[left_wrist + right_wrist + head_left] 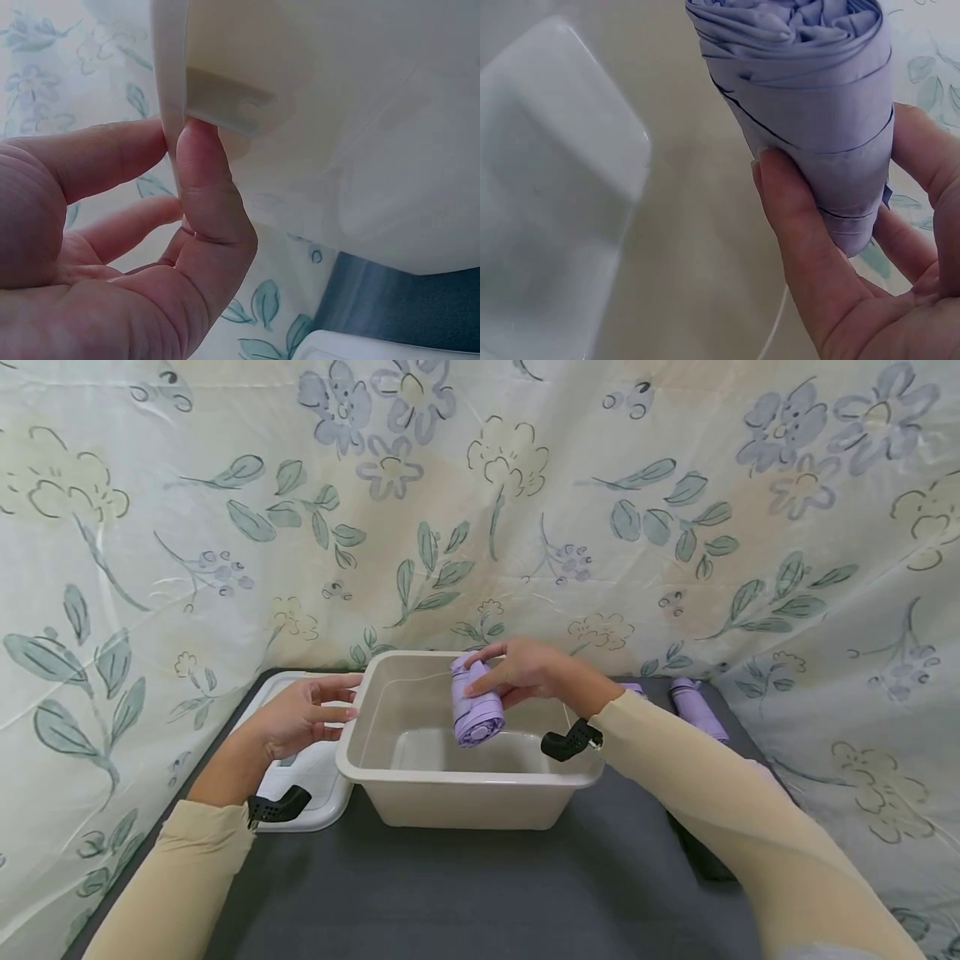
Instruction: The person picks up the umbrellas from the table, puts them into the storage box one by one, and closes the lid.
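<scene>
A beige plastic bin (465, 803) stands in the middle of the table. My left hand (303, 717) is at its left end; in the left wrist view, thumb and finger pinch the bin's rim (169, 67) from both sides. Above the bin's opening, my right hand (528, 672) grips a lilac rolled-up bundle (476, 706) of thin, creased material. Its spiral end tilts toward me. The right wrist view shows the bundle (810, 112) held between thumb and fingers, with the bin's inside beneath. No other thing shows in the visible part of the bin.
Left of the bin, partly under my left arm, lies a white lid (322, 789). More lilac rolls (697, 706) lie at the table's right back, partly hidden by my right arm. A black object (701, 852) sits at the right edge. A flowered curtain (480, 527) hangs behind the table.
</scene>
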Motion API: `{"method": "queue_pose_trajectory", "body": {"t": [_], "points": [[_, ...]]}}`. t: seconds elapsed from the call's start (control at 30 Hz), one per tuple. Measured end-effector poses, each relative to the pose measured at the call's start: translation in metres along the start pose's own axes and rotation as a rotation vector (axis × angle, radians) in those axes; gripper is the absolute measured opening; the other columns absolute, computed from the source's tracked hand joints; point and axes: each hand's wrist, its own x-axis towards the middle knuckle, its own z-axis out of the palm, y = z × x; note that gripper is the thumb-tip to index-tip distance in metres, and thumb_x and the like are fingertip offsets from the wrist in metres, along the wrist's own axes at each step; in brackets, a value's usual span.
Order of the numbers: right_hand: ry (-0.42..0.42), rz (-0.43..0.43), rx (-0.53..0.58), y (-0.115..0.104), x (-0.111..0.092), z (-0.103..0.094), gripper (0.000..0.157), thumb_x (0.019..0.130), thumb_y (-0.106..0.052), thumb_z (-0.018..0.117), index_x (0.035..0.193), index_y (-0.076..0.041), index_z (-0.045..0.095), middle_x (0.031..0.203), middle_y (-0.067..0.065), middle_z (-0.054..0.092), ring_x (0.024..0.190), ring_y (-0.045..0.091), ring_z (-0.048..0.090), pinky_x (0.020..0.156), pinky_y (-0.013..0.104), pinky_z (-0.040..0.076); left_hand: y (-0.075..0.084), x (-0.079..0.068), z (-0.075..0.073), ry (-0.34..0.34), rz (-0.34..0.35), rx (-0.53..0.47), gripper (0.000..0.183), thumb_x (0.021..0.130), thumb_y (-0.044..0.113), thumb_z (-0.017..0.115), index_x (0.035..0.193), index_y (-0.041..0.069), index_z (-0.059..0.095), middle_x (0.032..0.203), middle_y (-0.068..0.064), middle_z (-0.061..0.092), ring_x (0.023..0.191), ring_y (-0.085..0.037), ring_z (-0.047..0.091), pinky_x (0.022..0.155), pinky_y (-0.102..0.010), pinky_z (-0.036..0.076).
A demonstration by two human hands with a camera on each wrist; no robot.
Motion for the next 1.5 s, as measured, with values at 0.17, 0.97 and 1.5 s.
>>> {"method": "queue_pose_trajectory", "body": {"t": [0.17,0.97,1.5], "points": [[-0.030,0.004,-0.007,-0.003,0.009,0.007,0.055,0.081,-0.011,0.087,0.132,-0.018,0.067,0.123,0.020,0.066,0.095,0.034,0.075,0.089,0.048,0.061,0.000,0.000,0.001,0.011,-0.003,-0.008,0.067,0.098,0.015,0.069,0.157,0.007,0.039,0.130,-0.004,0.056,0.105,-0.014,0.065,0.087,-0.031,0.059],[-0.124,0.089,-0.085,-0.002,0.043,0.044,0.054,0.081,-0.006,0.086,0.131,-0.015,0.067,0.121,0.019,0.065,0.095,0.032,0.071,0.082,0.043,0.063,-0.002,-0.001,0.002,0.036,-0.004,-0.013,0.069,0.095,0.015,0.073,0.157,0.008,0.041,0.127,0.001,0.062,0.108,-0.015,0.067,0.091,-0.035,0.059],[-0.133,0.088,-0.132,0.009,0.060,0.065,0.055,0.080,-0.005,0.087,0.130,-0.009,0.065,0.110,0.018,0.070,0.086,0.030,0.073,0.080,0.042,0.063,-0.006,-0.001,0.004,0.044,0.007,-0.023,0.068,0.097,0.014,0.072,0.157,0.010,0.041,0.127,0.001,0.063,0.108,-0.014,0.067,0.093,-0.037,0.059]]}}
